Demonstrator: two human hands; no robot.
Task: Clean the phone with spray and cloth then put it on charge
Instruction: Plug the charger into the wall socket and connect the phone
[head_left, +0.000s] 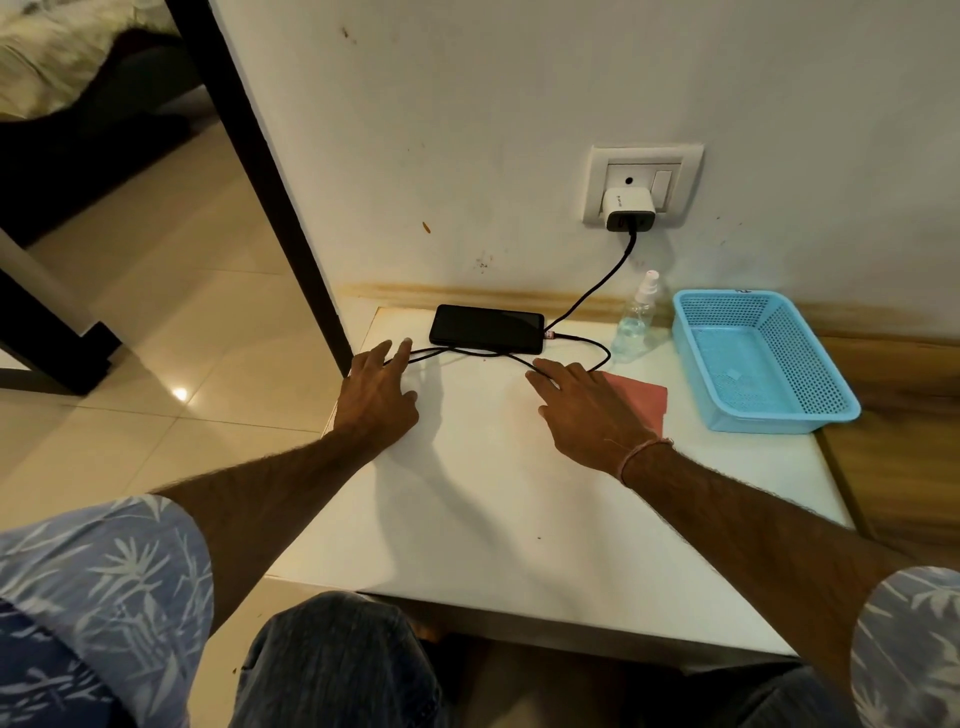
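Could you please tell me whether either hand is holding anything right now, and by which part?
Nothing is held. The left hand and right hand both lie open with straight fingers, fingertips at the charging cable.

Dim warm light, wide-angle edge distortion

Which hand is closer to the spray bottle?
Right. The right hand lies on the cloth, just in front and to the left of the bottle. The left hand is far off, by the phone's other end.
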